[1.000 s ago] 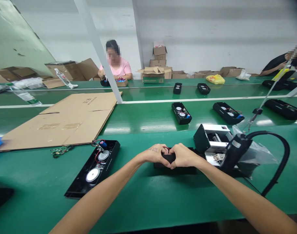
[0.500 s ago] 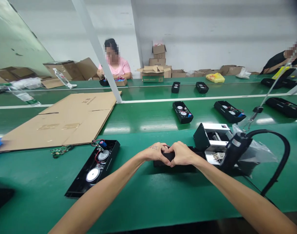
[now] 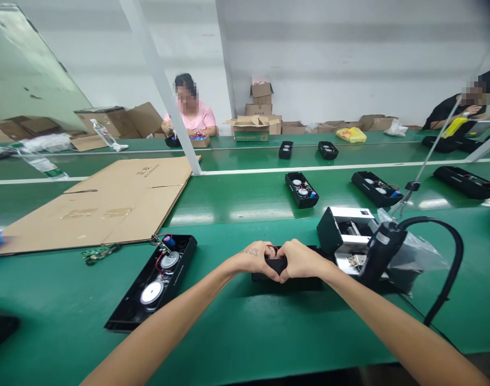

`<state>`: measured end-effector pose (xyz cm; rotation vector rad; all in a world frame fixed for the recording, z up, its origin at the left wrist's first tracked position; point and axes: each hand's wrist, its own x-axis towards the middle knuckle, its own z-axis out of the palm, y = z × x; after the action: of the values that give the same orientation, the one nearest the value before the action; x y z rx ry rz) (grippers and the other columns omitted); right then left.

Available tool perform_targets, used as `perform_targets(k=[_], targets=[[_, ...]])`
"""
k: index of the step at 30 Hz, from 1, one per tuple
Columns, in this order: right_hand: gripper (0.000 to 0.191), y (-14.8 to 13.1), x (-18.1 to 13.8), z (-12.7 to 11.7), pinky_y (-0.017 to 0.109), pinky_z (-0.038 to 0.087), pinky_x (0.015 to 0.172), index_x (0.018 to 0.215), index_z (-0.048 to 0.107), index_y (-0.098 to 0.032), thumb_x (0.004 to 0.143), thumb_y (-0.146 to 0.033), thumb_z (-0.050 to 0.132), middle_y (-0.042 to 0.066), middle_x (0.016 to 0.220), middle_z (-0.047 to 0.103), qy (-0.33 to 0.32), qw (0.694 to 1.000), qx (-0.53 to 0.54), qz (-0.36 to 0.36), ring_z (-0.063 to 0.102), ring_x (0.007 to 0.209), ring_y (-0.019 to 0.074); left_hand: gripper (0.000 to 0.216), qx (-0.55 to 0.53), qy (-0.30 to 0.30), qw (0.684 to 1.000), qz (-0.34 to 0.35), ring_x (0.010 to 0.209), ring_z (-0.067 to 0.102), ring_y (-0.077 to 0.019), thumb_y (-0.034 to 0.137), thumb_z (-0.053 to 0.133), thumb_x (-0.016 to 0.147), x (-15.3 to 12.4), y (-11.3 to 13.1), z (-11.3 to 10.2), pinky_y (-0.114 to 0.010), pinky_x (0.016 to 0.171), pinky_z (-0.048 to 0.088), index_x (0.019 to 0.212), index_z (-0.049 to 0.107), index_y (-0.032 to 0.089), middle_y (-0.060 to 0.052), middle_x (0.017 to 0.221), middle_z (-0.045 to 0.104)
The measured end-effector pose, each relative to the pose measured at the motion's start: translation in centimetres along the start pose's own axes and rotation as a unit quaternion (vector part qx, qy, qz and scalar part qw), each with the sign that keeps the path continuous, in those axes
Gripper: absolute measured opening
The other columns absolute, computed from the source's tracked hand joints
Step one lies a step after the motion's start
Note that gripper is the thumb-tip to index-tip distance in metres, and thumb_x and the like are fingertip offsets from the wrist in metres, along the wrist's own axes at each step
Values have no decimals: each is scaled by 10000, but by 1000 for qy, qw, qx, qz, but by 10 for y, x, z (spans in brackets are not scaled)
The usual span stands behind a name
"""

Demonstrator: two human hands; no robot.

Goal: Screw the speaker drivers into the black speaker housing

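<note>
In front of me a black speaker housing (image 3: 289, 284) lies lengthwise on the green bench. My left hand (image 3: 258, 260) and my right hand (image 3: 303, 261) meet over it, thumbs pressed together at its near side and fingers curled over inside. A black edge or piece shows between the thumbs; whether it is part of the housing I cannot tell. The fingers hide most of the inside. To the left lies another open speaker housing (image 3: 184, 273) with two round speakers, red wires and a blue cylindrical part. Near it is a green circuit board (image 3: 100, 253).
A screw feeder (image 3: 345, 236) and a black electric screwdriver (image 3: 379, 254) hanging on a cable stand at right. Flattened cardboard (image 3: 120, 203) covers the left. More speaker housings, such as one (image 3: 302, 190), sit on the line beyond. Two people sit across the far side.
The view has tilted slightly, so the background sits lower. Both hands keep about the same grip on the housing. The person at far right leans lower, a hand near the face.
</note>
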<state>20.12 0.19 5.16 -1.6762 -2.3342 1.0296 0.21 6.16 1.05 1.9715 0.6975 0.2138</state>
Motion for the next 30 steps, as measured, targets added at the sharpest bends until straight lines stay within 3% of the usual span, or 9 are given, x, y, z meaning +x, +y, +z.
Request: perform_targets(k=[6, 12, 16, 25, 30], targets=[[416, 6, 14, -3, 316, 196, 546, 530, 538, -215, 533, -318, 940, -100, 548, 344, -23, 999, 34, 8, 312, 590, 107, 553, -12, -3, 1000, -19, 980, 576, -247, 494, 968, 568, 4, -2, 0, -296, 817, 416, 482, 483, 241, 39, 622, 476], [304, 9, 18, 0, 305, 209, 549, 571, 626, -216, 526, -302, 914, -95, 581, 333, -11, 998, 52, 16, 319, 618, 115, 562, -36, -10, 999, -33, 1066, 589, -269, 395, 971, 545, 9, -3, -3, -316, 958, 437, 452, 438, 243, 50, 584, 407], [270, 9, 15, 1, 300, 211, 547, 608, 684, -216, 535, -328, 918, -92, 597, 329, -10, 998, 54, 15, 313, 628, 118, 586, -45, -12, 998, -41, 995, 589, -248, 353, 972, 540, 9, -3, -2, -328, 1011, 440, 450, 404, 238, 62, 590, 370], [296, 11, 19, -11, 305, 205, 568, 594, 672, -210, 553, -395, 899, -86, 592, 330, -5, 999, 34, 7, 314, 631, 124, 607, -67, -22, 995, -64, 967, 554, -233, 474, 975, 506, 14, 3, -15, -280, 822, 409, 487, 422, 223, 48, 695, 468], [286, 9, 20, -13, 299, 213, 578, 594, 702, -209, 571, -417, 897, -86, 606, 315, -2, 1000, 31, 3, 305, 643, 124, 614, -73, -18, 995, -65, 946, 545, -228, 497, 995, 478, 16, 0, -15, -293, 845, 408, 477, 445, 224, 59, 654, 431]])
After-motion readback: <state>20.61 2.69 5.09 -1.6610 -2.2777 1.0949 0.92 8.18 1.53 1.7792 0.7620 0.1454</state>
